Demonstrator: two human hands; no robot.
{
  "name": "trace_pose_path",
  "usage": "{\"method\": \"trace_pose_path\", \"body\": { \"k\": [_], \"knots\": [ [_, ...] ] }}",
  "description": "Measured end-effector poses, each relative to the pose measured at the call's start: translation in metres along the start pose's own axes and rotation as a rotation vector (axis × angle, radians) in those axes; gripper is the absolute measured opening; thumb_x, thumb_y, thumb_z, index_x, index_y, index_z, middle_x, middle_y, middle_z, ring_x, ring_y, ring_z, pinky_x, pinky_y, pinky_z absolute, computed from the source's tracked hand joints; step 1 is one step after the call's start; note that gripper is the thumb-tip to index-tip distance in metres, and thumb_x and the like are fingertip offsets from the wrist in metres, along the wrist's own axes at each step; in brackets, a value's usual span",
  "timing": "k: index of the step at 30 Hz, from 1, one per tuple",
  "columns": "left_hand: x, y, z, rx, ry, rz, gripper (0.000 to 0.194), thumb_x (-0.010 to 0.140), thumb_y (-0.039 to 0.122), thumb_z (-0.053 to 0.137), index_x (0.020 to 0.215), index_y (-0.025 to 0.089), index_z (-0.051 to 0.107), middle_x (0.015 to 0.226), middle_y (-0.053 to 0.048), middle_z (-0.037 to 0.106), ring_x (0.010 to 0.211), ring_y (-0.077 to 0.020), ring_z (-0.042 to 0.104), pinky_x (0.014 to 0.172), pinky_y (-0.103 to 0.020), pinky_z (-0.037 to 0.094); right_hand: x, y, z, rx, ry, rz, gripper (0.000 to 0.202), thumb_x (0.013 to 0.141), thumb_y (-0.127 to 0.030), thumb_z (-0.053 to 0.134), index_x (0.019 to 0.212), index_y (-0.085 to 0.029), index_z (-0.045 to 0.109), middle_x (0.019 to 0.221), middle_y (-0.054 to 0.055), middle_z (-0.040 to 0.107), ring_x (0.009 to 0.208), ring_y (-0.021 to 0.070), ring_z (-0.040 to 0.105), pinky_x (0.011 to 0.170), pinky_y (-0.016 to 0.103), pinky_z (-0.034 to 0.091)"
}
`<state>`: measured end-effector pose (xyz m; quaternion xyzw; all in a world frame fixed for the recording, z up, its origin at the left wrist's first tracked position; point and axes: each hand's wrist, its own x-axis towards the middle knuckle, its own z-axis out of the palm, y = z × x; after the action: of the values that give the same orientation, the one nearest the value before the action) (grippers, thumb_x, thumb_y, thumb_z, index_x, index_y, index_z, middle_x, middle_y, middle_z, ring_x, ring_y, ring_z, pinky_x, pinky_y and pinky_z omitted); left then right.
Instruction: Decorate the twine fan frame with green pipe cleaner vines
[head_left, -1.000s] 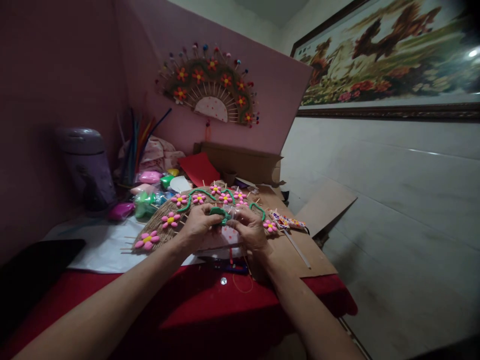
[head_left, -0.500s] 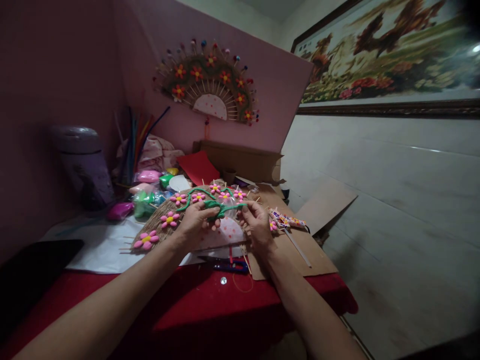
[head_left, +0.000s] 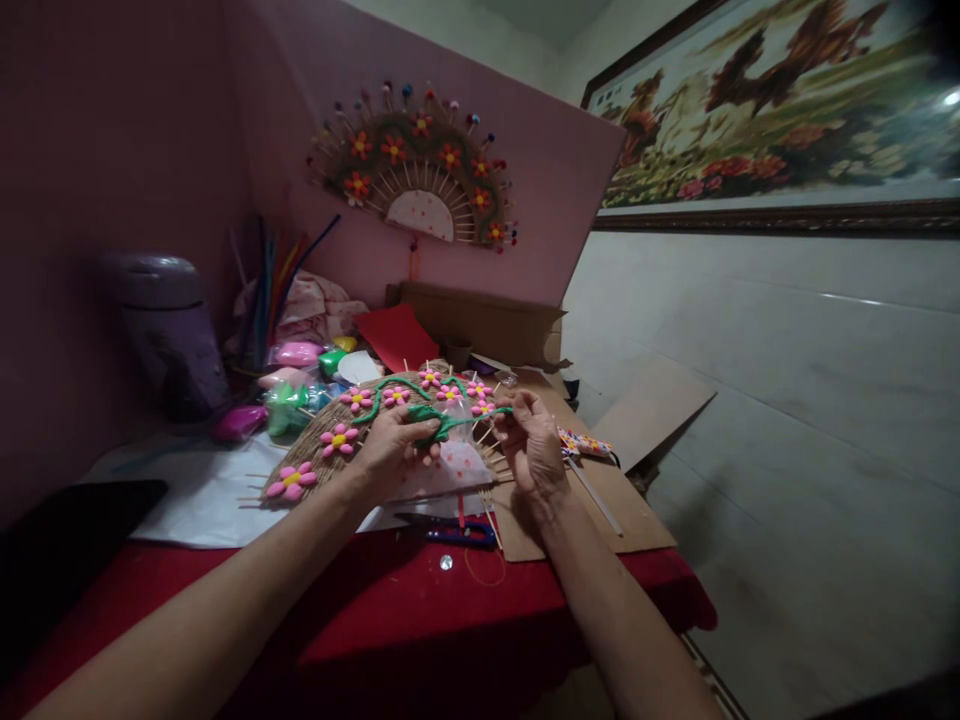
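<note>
Item 1: green clay [head_left: 448, 424], 1 pc., drawn out thin betw. both hands, just above mid. of twine fan [head_left: 315, 443]; clear plastic [head_left: 462, 432] beside it, partly hidden.
L. hand [head_left: 394, 450]: grip closed on thick end, over fan's mid.
R. hand [head_left: 536, 455]: fingertips pinching thin end, over fan's R. side.
Fan details: pink flowers [head_left: 338, 438] w/ yellow ctrs., wavy green line [head_left: 403, 380], projecting stick ends.
In front of fan: blue-handled snips [head_left: 469, 536] & clear gem [head_left: 446, 563], on counter [head_left: 360, 610] w/ red cloth.
R. of fan: cardboard sheet [head_left: 630, 525], patterned strip [head_left: 589, 443].
L. of fan: white sheet [head_left: 180, 510]; farther back, bagged clay [head_left: 289, 408], purple flask [head_left: 176, 340].
Behind fan: red paper [head_left: 397, 335]; higher up, on pink panel [head_left: 562, 170], 2nd fan w/ orange flowers [head_left: 392, 149].
</note>
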<state>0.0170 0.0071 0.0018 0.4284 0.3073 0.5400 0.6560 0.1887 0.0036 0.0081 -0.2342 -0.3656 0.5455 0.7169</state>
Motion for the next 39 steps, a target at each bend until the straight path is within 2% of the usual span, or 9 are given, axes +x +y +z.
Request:
{"method": "trace_pose_path", "body": {
  "k": [3, 6, 13, 20, 25, 29, 32, 36, 39],
  "knots": [
    [0.000, -0.001, 0.000, -0.003, -0.019, 0.001, 0.020, 0.060, 0.014, 0.073, 0.071, 0.010, 0.056, 0.056, 0.000, 0.057, 0.041, -0.0094, 0.054, 0.034, -0.017, 0.039, 0.002, 0.000, -0.001, 0.017, -0.040, 0.006, 0.027, 0.061, -0.022, 0.077, 0.080, -0.022, 0.057, 0.074, -0.002, 0.061, 0.061, 0.0088, 0.053, 0.050, 0.020, 0.040],
    [0.000, 0.000, -0.001, -0.017, -0.017, 0.015, 0.021, 0.060, 0.014, 0.073, 0.070, 0.011, 0.055, 0.056, 0.000, 0.057, 0.042, -0.0089, 0.054, 0.034, -0.016, 0.039, 0.003, 0.004, -0.004, -0.081, -0.020, -0.028, 0.021, 0.065, -0.030, 0.075, 0.078, -0.021, 0.060, 0.068, -0.003, 0.054, 0.053, 0.0065, 0.044, 0.046, 0.020, 0.035],
    [0.000, 0.003, -0.002, -0.009, -0.017, 0.090, 0.024, 0.061, 0.017, 0.075, 0.073, 0.012, 0.055, 0.058, 0.002, 0.057, 0.044, -0.0095, 0.055, 0.034, -0.016, 0.039, -0.001, 0.011, -0.006, -0.731, -0.158, -0.156, 0.021, 0.067, -0.036, 0.073, 0.070, -0.017, 0.065, 0.069, -0.001, 0.057, 0.062, 0.0090, 0.048, 0.054, 0.020, 0.038],
    [0.000, 0.004, -0.001, -0.032, 0.034, 0.110, 0.023, 0.059, 0.016, 0.073, 0.073, 0.012, 0.055, 0.056, 0.002, 0.057, 0.043, -0.0096, 0.054, 0.033, -0.017, 0.038, 0.003, 0.000, -0.006, -0.177, 0.016, 0.034, 0.032, 0.066, -0.042, 0.075, 0.077, -0.020, 0.054, 0.069, -0.003, 0.058, 0.050, 0.0052, 0.045, 0.043, 0.017, 0.036],
    [0.001, 0.005, -0.001, -0.021, 0.019, 0.114, 0.023, 0.059, 0.016, 0.074, 0.073, 0.012, 0.056, 0.057, 0.002, 0.058, 0.043, -0.0096, 0.054, 0.033, -0.017, 0.038, 0.002, -0.003, -0.002, -0.083, -0.001, 0.106, 0.031, 0.061, -0.031, 0.079, 0.081, -0.020, 0.059, 0.070, -0.002, 0.057, 0.054, 0.0063, 0.049, 0.041, 0.016, 0.038],
    [0.001, -0.001, -0.001, 0.017, 0.029, 0.091, 0.023, 0.059, 0.019, 0.074, 0.071, 0.012, 0.055, 0.055, 0.001, 0.058, 0.042, -0.0103, 0.054, 0.034, -0.018, 0.038, -0.001, 0.000, -0.001, -0.154, -0.015, 0.092, 0.029, 0.059, -0.019, 0.077, 0.083, -0.019, 0.059, 0.075, -0.002, 0.058, 0.059, 0.0055, 0.051, 0.047, 0.015, 0.040],
    [-0.002, -0.010, 0.004, 0.018, -0.001, 0.045, 0.025, 0.057, 0.018, 0.074, 0.071, 0.013, 0.054, 0.053, 0.001, 0.059, 0.038, -0.0101, 0.053, 0.035, -0.019, 0.039, -0.002, 0.004, -0.004, -0.320, 0.030, -0.090, 0.016, 0.071, -0.024, 0.065, 0.084, -0.019, 0.059, 0.069, -0.004, 0.053, 0.050, 0.0036, 0.042, 0.044, 0.016, 0.035],
    [-0.006, -0.015, 0.011, 0.031, -0.048, 0.026, 0.026, 0.056, 0.019, 0.074, 0.072, 0.014, 0.054, 0.053, 0.002, 0.059, 0.038, -0.0096, 0.052, 0.038, -0.020, 0.041, -0.005, 0.009, -0.006, -0.596, 0.032, -0.332, 0.015, 0.083, -0.029, 0.053, 0.095, -0.021, 0.057, 0.079, -0.002, 0.056, 0.050, 0.0037, 0.043, 0.045, 0.018, 0.035],
    [-0.008, -0.014, 0.013, 0.070, -0.040, 0.040, 0.026, 0.057, 0.021, 0.074, 0.072, 0.014, 0.054, 0.052, 0.002, 0.058, 0.038, -0.0099, 0.052, 0.038, -0.020, 0.040, -0.004, 0.008, -0.006, -0.566, 0.025, -0.290, 0.018, 0.081, -0.032, 0.057, 0.096, -0.021, 0.056, 0.078, -0.002, 0.056, 0.049, 0.0043, 0.043, 0.043, 0.018, 0.034]
  ]
}}
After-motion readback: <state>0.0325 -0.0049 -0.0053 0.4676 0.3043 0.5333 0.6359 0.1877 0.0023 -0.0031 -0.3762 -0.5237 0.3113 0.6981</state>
